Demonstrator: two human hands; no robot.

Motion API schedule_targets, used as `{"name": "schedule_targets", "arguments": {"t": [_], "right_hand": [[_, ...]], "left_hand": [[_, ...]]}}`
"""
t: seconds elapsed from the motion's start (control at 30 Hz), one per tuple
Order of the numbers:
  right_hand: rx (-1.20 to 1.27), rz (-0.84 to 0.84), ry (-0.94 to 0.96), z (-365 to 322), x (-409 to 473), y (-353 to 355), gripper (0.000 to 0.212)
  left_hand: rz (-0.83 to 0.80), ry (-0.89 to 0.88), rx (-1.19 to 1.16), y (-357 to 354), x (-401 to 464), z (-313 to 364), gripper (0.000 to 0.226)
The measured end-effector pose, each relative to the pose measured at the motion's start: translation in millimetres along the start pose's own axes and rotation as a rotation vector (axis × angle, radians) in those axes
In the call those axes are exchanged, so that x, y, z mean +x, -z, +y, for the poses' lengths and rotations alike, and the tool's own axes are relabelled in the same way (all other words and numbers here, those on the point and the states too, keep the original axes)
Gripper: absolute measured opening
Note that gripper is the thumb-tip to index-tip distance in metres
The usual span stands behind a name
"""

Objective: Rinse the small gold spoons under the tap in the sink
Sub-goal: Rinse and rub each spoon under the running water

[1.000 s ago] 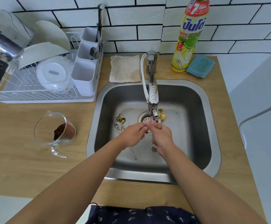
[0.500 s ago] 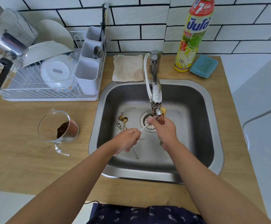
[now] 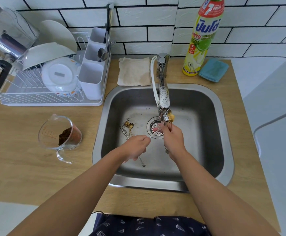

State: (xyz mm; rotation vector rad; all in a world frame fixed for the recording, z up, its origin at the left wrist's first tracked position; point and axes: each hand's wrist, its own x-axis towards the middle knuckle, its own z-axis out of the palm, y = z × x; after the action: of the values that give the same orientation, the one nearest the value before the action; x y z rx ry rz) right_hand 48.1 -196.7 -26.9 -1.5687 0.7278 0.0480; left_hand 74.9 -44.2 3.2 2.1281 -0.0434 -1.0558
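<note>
Gold spoons (image 3: 129, 127) lie speckled on the sink (image 3: 207, 133) floor beyond your left hand (image 3: 136, 147), which pinches a thin utensil handle; your right hand (image 3: 173, 138) grips spoons under the tap (image 3: 163, 103).

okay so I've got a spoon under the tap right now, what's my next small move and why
Probably set the rinsed spoon aside and reach with your left hand for the gold spoons lying on the sink floor left of the drain; they look unrinsed, with dark specks around them.
</note>
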Motion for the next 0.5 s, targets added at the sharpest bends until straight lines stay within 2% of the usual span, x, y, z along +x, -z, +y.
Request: {"name": "schedule_targets", "arguments": {"t": [0.1,0.2,0.33,0.5], "right_hand": [[0.002,-0.051,0.016,-5,-4,1,0.019],[0.038,-0.058,-0.06,-12,1,4,0.024],[0.269,-0.146,-0.193,-8,1,5,0.026],[0.336,-0.104,-0.238,1,1,1,0.028]], "left_hand": [[-0.035,0.032,-0.073,3,-1,1,0.029],[-0.115,0.093,-0.185,7,-5,-1,0.043],[-0.202,0.112,-0.202,12,-7,-2,0.058],[-0.119,0.043,-0.139,11,-4,-6,0.054]]}}
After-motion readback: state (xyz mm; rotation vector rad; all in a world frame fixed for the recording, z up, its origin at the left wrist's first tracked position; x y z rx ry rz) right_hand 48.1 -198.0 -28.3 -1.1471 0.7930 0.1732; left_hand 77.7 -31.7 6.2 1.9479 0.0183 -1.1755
